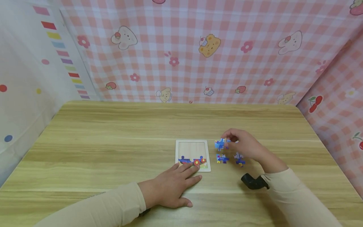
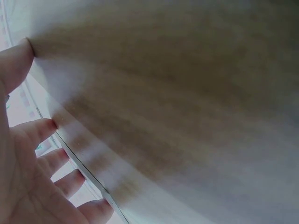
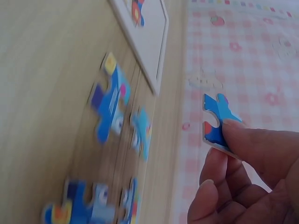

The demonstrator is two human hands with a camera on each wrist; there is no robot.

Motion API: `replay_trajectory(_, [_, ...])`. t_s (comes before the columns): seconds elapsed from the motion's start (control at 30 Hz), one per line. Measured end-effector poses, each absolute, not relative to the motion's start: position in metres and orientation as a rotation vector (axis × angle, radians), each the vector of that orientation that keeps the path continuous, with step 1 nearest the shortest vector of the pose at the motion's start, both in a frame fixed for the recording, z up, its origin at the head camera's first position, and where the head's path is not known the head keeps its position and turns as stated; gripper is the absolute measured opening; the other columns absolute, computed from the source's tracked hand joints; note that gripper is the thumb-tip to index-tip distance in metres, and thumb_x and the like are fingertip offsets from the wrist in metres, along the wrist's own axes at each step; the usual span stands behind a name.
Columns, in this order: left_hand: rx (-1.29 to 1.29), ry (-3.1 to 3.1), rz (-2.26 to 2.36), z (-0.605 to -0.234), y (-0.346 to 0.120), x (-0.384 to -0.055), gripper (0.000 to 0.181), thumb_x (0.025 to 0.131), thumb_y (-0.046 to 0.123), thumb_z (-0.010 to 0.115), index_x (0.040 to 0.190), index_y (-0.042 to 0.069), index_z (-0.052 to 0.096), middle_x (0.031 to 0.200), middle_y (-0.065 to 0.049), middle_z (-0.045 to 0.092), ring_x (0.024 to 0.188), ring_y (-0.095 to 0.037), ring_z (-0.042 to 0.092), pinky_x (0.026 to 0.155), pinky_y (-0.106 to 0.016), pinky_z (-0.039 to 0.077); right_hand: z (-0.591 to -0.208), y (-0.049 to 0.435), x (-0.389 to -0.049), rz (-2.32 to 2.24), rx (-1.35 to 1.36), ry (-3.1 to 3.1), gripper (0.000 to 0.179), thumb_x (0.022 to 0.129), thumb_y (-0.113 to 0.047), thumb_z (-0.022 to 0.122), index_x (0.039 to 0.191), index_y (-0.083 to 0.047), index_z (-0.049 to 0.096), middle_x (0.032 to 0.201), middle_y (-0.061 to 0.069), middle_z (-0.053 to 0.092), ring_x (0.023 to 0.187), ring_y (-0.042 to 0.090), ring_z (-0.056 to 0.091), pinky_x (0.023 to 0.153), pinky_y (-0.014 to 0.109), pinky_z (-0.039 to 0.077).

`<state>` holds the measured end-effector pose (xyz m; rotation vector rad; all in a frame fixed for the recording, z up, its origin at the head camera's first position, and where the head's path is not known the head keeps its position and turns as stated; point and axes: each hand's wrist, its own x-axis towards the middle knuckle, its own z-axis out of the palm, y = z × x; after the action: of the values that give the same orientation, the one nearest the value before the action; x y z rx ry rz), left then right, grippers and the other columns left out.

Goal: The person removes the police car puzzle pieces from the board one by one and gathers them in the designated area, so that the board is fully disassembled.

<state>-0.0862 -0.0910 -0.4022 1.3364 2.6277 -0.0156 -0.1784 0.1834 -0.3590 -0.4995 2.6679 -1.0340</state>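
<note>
My right hand [image 1: 244, 143] pinches a blue jigsaw piece [image 3: 216, 135] between thumb and fingers, raised over the table at the right of the puzzle tray. Spread flat, my left hand [image 1: 177, 186] rests with its fingertips on the near edge of the white-framed puzzle tray [image 1: 177, 149]. Joined pieces [image 1: 185, 160] in blue and red fill the tray's near part; its far part shows bare backing. Below the right hand lie several loose pieces, among them a blue and yellow jigsaw piece [image 1: 222, 158] and another jigsaw piece [image 1: 239, 159]. My left fingers partly hide the joined pieces.
A wooden table [image 1: 113, 132] carries everything. A black curved object [image 1: 253, 182] sits by the right sleeve. Pink checked cloth [image 1: 184, 41] hangs behind the table, with more at the right and pale cloth [image 1: 25, 78] at the left.
</note>
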Motion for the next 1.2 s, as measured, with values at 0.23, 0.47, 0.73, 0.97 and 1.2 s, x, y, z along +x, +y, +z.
replay_trajectory(0.23, [1.330,2.628,-0.029,-0.401,-0.091,-0.086,0.075,0.090,0.063,0.050,0.150,0.020,0.038,0.157,-0.005,0.029,0.144,-0.026,0.025,0.110,-0.049,0.033,-0.361,0.211,-0.176,-1.063,-0.434,2.681,0.017,0.091,-0.008,0.061,0.108,-0.003,0.064,0.090,0.006,0.056,0.084,0.020,0.048,0.072,0.031,0.041])
replay_trajectory(0.47, [1.332,2.631,-0.026,-0.402,-0.091,-0.086,0.075,0.090,0.063,0.050,0.149,0.020,0.038,0.157,-0.005,0.029,0.144,-0.026,0.026,0.110,-0.049,0.033,-0.362,0.238,-0.174,-1.099,-0.426,2.634,0.020,0.092,-0.007,0.062,0.109,0.002,0.063,0.093,0.007,0.057,0.084,0.018,0.048,0.070,0.025,0.042])
replay_trajectory(0.73, [1.336,2.625,-0.019,-0.402,-0.091,-0.086,0.075,0.090,0.063,0.050,0.149,0.019,0.038,0.157,-0.006,0.029,0.144,-0.027,0.026,0.110,-0.049,0.033,-0.372,0.262,-0.171,-1.104,-0.426,2.569,0.016,0.090,-0.004,0.063,0.103,0.003,0.064,0.089,0.006,0.059,0.080,0.012,0.051,0.068,0.023,0.045])
replay_trajectory(0.97, [1.330,2.626,-0.013,-0.400,-0.091,-0.086,0.074,0.090,0.062,0.051,0.149,0.019,0.039,0.156,-0.006,0.030,0.144,-0.027,0.026,0.110,-0.049,0.033,-0.376,0.274,-0.170,-1.047,-0.392,2.538,0.016,0.090,-0.003,0.063,0.104,0.004,0.063,0.088,0.005,0.058,0.078,0.010,0.050,0.065,0.023,0.045])
replay_trajectory(1.2, [1.315,2.622,-0.030,-0.400,-0.091,-0.085,0.074,0.090,0.062,0.051,0.150,0.020,0.038,0.157,-0.005,0.029,0.144,-0.025,0.025,0.110,-0.048,0.032,-0.379,0.283,-0.169,-1.105,-0.378,2.427,0.018,0.089,0.001,0.061,0.105,0.007,0.061,0.085,0.005,0.058,0.072,0.008,0.050,0.061,0.022,0.042])
